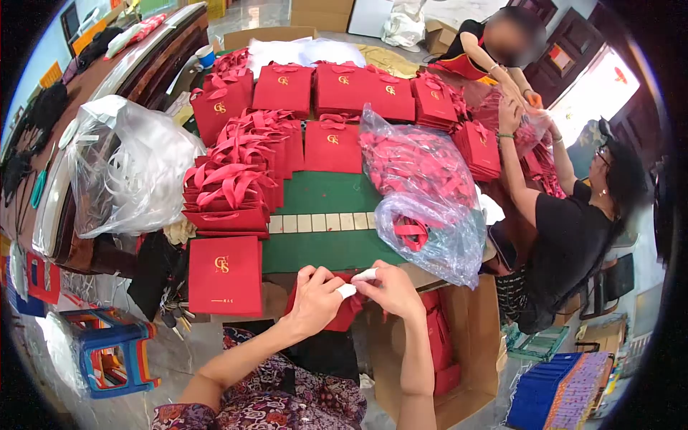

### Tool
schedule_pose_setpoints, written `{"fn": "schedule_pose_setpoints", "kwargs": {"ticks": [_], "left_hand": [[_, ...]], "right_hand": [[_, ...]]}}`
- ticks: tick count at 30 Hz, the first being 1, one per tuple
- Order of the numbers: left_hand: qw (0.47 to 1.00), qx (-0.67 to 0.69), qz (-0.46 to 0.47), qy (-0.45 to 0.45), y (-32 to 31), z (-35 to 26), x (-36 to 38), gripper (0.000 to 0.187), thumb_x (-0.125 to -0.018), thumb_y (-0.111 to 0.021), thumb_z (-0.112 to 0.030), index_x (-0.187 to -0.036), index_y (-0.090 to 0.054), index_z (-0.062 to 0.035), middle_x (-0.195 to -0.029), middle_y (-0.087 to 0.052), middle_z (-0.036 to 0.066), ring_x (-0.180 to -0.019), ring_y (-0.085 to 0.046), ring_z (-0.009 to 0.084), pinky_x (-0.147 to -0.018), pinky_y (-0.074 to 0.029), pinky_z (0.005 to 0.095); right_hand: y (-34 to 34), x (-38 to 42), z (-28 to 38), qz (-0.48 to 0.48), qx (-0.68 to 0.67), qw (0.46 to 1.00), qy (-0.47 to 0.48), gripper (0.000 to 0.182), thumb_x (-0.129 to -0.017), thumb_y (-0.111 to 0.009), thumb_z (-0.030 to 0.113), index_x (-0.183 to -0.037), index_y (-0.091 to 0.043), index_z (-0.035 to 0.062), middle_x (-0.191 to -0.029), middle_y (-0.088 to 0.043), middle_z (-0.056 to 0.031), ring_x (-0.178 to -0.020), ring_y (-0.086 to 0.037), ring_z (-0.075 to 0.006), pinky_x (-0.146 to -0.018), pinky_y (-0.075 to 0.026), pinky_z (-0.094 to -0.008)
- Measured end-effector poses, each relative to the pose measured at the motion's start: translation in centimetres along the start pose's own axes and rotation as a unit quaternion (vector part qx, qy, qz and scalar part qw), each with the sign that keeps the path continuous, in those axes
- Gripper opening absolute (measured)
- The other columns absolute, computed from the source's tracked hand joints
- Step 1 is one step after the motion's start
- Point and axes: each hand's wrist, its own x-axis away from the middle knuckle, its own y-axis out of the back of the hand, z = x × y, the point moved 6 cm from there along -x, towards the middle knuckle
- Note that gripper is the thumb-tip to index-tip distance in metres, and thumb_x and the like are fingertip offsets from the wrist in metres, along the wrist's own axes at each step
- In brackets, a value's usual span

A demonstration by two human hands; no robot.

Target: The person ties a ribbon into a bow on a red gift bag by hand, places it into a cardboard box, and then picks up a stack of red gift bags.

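Near the table's front edge, my left hand [316,298] and my right hand [389,289] are close together, fingers closed in a pinch. Between and just below them is a red gift bag [345,316], partly covered by my hands; the exact spot they pinch is hidden. White wraps cover a fingertip on each hand. A red gift bag with a gold logo [226,275] lies at the table's front left. Beyond it, a stack of red bags with ribbon handles [233,188] rises. A clear plastic bag of red ribbons [419,161] lies to the right.
Red bags [344,89] stand in rows along the back of the green tabletop [326,192]. An open cardboard box [469,344] holding red bags stands by my right arm. Two co-workers [573,236] handle red items at right. A blue stool [115,351] stands at left.
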Motion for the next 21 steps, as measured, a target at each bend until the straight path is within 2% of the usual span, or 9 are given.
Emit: {"fn": "schedule_pose_setpoints", "kwargs": {"ticks": [3,5,7,8,11,13,16,18,21], "left_hand": [[1.0,-0.017,0.004,-0.009,0.2,-0.1,-0.4,0.018,-0.073,-0.075,-0.013,-0.09,-0.072,-0.0168,-0.086,-0.067,-0.003,-0.084,-0.057,0.0195,-0.087,-0.035,0.0416],[1.0,0.0,0.022,0.015,0.5,0.0,-0.9,0.015,-0.076,-0.076,-0.015,-0.09,-0.071,-0.016,-0.085,-0.067,-0.001,-0.085,-0.057,0.0202,-0.088,-0.034,0.0425],[0.988,0.104,0.079,0.08,-0.3,0.5,-0.8,0.012,-0.078,-0.076,-0.018,-0.088,-0.07,-0.0153,-0.084,-0.067,0.001,-0.084,-0.057,0.0214,-0.087,-0.034,0.0428],[0.989,0.09,0.087,0.078,-0.7,0.5,-0.5,0.014,-0.078,-0.077,-0.018,-0.088,-0.069,-0.0143,-0.083,-0.067,0.002,-0.082,-0.057,0.0231,-0.087,-0.034,0.0423],[0.987,0.079,0.068,0.124,0.1,0.9,-1.1,0.014,-0.078,-0.076,-0.017,-0.089,-0.068,-0.0132,-0.081,-0.066,0.003,-0.081,-0.057,0.0246,-0.087,-0.034,0.0419],[0.983,0.095,0.076,0.141,0.2,1.4,-1.2,0.014,-0.078,-0.076,-0.017,-0.09,-0.068,-0.0126,-0.081,-0.066,0.004,-0.081,-0.057,0.0258,-0.087,-0.034,0.0422],[0.98,0.084,0.064,0.171,0.3,2.4,-1.3,0.014,-0.08,-0.076,-0.02,-0.089,-0.069,-0.0127,-0.076,-0.063,0.005,-0.08,-0.057,0.0264,-0.087,-0.034,0.0418],[0.981,0.067,0.051,0.174,0.7,2.7,-1.8,0.015,-0.08,-0.076,-0.022,-0.09,-0.069,-0.0135,-0.075,-0.062,0.005,-0.08,-0.057,0.0265,-0.087,-0.035,0.0416],[0.984,0.041,0.023,0.17,1.3,2.9,-2.6,0.016,-0.079,-0.075,-0.027,-0.091,-0.071,-0.0163,-0.077,-0.062,0.006,-0.082,-0.059,0.0278,-0.085,-0.036,0.0423]], "right_hand": [[-1.1,-1.1,-2.2,0.033,-0.118,0.992,0.016,0.024,-0.081,-0.073,0.027,-0.091,-0.075,0.0048,-0.078,-0.062,-0.0113,-0.071,-0.064,-0.0238,-0.065,-0.048,-0.0357],[-1.9,-1.6,-3.1,0.006,-0.137,0.99,0.005,0.026,-0.081,-0.073,0.027,-0.091,-0.075,0.0032,-0.078,-0.065,-0.0102,-0.067,-0.063,-0.019,-0.063,-0.049,-0.0323],[-1.6,-2.0,-3.7,-0.108,-0.175,0.979,-0.017,0.018,-0.085,-0.072,0.015,-0.089,-0.072,-0.0028,-0.077,-0.068,-0.0018,-0.071,-0.061,-0.008,-0.063,-0.048,-0.0257],[-1.8,-2.2,-4.2,-0.111,-0.176,0.978,-0.017,0.018,-0.085,-0.072,0.015,-0.089,-0.072,-0.0028,-0.077,-0.068,-0.0018,-0.071,-0.061,-0.008,-0.063,-0.048,-0.0257],[-1.3,-2.1,-5.9,-0.236,-0.254,0.938,-0.019,0.017,-0.09,-0.069,0.014,-0.097,-0.074,-0.0014,-0.075,-0.067,0.002,-0.069,-0.056,-0.0053,-0.064,-0.046,-0.0236],[-0.8,-0.8,-5.9,-0.232,-0.207,0.95,-0.026,0.019,-0.093,-0.067,0.014,-0.103,-0.074,0.0005,-0.079,-0.066,0.0027,-0.07,-0.054,-0.0045,-0.064,-0.044,-0.0225],[-1.2,2.6,-6.8,-0.321,-0.302,0.896,-0.046,0.023,-0.098,-0.06,0.016,-0.111,-0.072,0.0029,-0.087,-0.066,0.0028,-0.072,-0.052,-0.0043,-0.063,-0.043,-0.0205],[-2.1,5.5,-7.4,-0.351,-0.308,0.883,-0.051,0.019,-0.098,-0.059,0.014,-0.104,-0.072,0.0018,-0.087,-0.066,0.003,-0.072,-0.052,-0.0045,-0.064,-0.043,-0.0201],[-5.8,9.0,-9.3,-0.331,-0.279,0.893,-0.126,0.017,-0.098,-0.057,0.013,-0.098,-0.071,0.0034,-0.075,-0.056,0.0057,-0.062,-0.044,-0.0017,-0.054,-0.033,-0.02]]}}
